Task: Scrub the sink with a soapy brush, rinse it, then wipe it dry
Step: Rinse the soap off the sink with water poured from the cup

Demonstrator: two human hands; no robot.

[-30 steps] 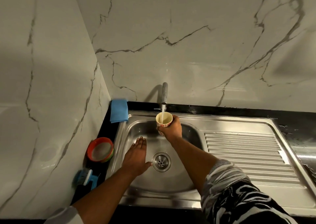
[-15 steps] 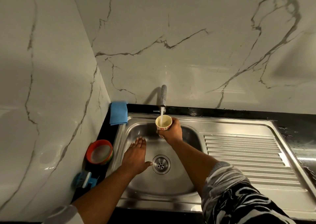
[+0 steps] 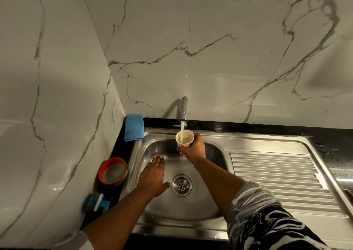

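A stainless steel sink (image 3: 208, 207) with a round drain (image 3: 181, 185) fills the middle of the view. My right hand (image 3: 193, 149) grips a small cream cup with red flowers (image 3: 184, 138) under the tap (image 3: 183, 110), and a stream of water runs into the cup. My left hand (image 3: 152, 175) rests flat, fingers straight, on the basin floor just left of the drain. A blue brush (image 3: 96, 204) lies on the black counter at the lower left. A folded blue cloth (image 3: 134, 128) lies at the sink's back left corner.
A red-rimmed round container (image 3: 112, 171) stands on the narrow black counter left of the basin. The ribbed draining board (image 3: 277, 177) stretches to the right. Marble walls (image 3: 57, 77) close in on the left and behind.
The view has shifted slightly. The cup stays under the running tap and my left hand stays flat in the basin.
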